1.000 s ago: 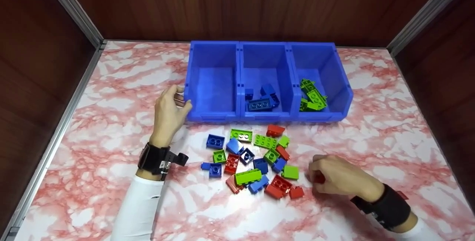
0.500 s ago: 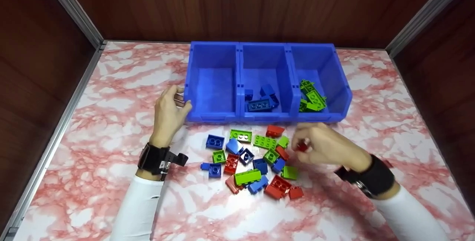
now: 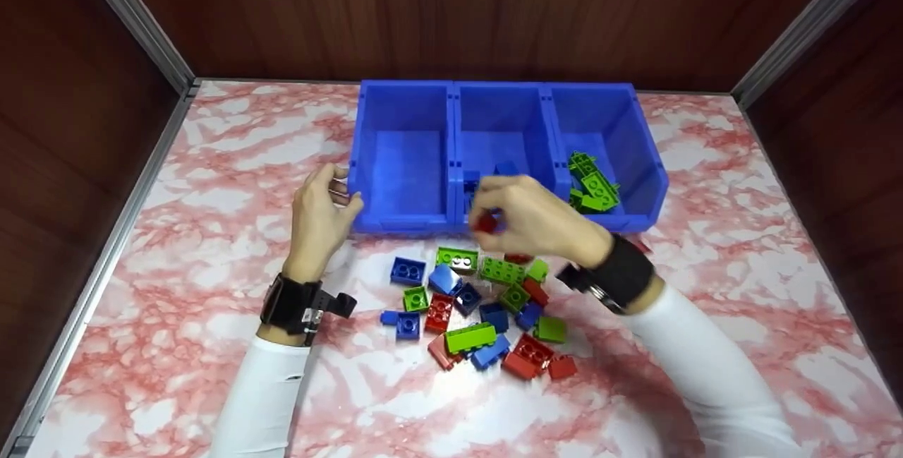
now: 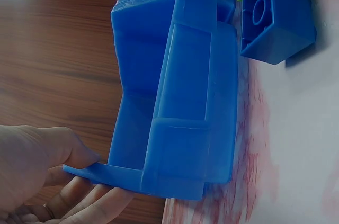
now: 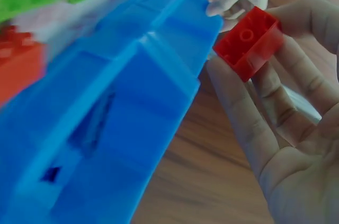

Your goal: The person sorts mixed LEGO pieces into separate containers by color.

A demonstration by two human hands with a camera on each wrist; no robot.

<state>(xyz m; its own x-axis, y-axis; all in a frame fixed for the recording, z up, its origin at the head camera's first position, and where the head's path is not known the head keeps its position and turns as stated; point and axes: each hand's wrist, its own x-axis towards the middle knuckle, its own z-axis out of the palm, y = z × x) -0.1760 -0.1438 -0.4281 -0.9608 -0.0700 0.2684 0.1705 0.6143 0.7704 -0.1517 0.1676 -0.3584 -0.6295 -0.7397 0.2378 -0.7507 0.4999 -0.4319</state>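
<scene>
Between the thumb and fingers of my right hand (image 3: 532, 221) is a red toy brick (image 5: 251, 43), pinched above the front edge of the middle compartment. My left hand (image 3: 321, 214) grips the left side wall of the blue three-part bin (image 4: 183, 75), thumb on one face and fingers on the other. Inside the left compartment (image 3: 409, 169) only bare floor shows. Blue bricks (image 3: 505, 169) lie in the middle one, partly hidden by my right hand. Green bricks (image 3: 596, 190) lie in the right compartment.
Loose red, green and blue bricks are spread on the marbled table (image 3: 211, 232) in front of the bin, among them a long green brick (image 3: 470, 338) and a red brick (image 3: 439, 312). Dark wood panels (image 3: 451, 13) enclose the back and sides.
My right hand has moved left and away from me with the red brick, from right of the loose bricks to the bin's front edge. The left hand stays on the bin wall.
</scene>
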